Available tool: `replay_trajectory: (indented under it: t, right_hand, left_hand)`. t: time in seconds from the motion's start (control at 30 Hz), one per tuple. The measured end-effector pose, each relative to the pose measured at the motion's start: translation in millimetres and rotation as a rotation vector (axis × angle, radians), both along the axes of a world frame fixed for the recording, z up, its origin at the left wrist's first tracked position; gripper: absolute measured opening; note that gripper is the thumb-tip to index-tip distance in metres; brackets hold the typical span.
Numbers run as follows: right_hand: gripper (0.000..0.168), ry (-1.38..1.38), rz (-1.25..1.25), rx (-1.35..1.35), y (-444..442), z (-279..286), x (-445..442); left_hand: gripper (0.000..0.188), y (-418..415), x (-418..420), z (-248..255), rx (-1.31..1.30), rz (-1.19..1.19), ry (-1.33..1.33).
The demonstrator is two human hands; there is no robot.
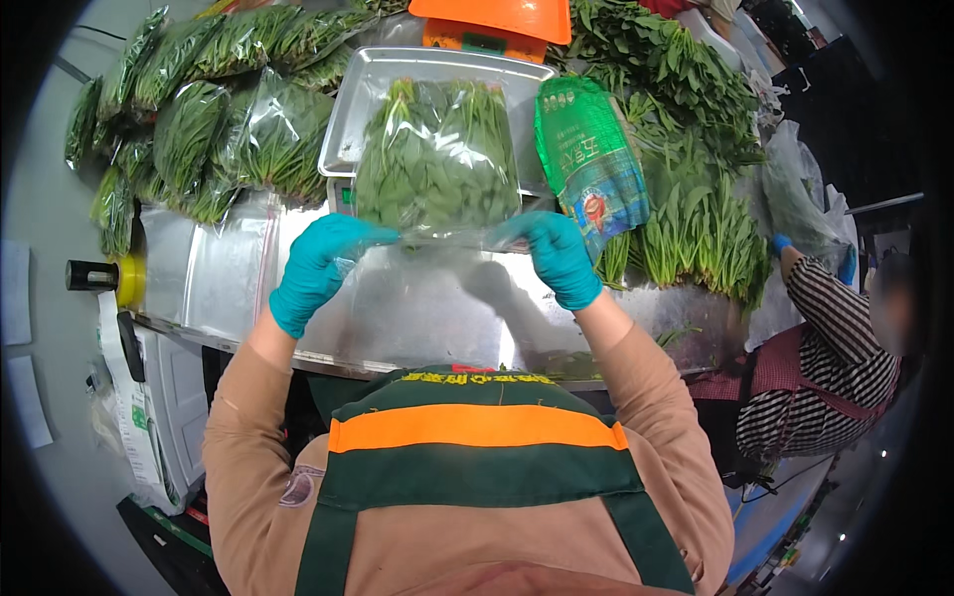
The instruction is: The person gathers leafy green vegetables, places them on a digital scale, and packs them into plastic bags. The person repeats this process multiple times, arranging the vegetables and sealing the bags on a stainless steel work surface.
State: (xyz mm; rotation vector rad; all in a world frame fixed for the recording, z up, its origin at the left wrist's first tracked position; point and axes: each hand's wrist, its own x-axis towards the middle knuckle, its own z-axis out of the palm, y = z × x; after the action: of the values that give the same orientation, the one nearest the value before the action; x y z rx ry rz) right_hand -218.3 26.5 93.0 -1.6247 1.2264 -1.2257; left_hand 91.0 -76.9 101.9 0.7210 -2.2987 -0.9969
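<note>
A clear plastic bag of leafy greens (438, 167) lies flat before me, its far part over a shallow metal tray (344, 97). Inside it, the stem ends point away from me and the leaves towards me. My left hand (317, 261), in a teal glove, grips the left corner of the bag's near edge. The gloved right hand (557, 253) has the right corner of that edge between its fingers, which are slightly blurred. Between the two hands the edge is stretched nearly straight. A small green display (345, 196) shows at the tray's near left corner.
Filled bags of greens (194, 141) are piled at the left. Flat clear bags (223, 249) lie nearer. A green printed bag (589, 149) and loose greens (693, 216) occupy the right. An orange scale (488, 30) stands behind. Another person (820, 372) works at the right.
</note>
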Motion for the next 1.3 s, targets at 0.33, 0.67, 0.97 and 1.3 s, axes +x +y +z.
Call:
replay_trajectory:
  t: [0.33, 0.67, 0.97, 1.3]
  right_hand:
    - [0.035, -0.582, -0.251, 1.073, 90.4, -53.6, 48.8]
    - [0.029, -0.832, -0.155, 1.205, 114.1, -75.0, 53.9]
    - [0.068, 1.071, 0.169, -0.223, 83.7, -25.7, 58.8]
    - [0.034, -0.434, -0.092, 0.343, 12.1, 6.7, 85.8]
  left_hand:
    - [0.025, 139.4, 45.9, -84.3, 1.146, 0.753, 0.093]
    - [0.057, 107.6, -35.1, -34.6, -0.264, -0.087, -0.433]
    - [0.059, 95.5, -27.1, -56.3, -0.131, -0.068, -0.275]
    - [0.073, 104.5, 55.8, -115.1, 1.107, 0.355, 0.987]
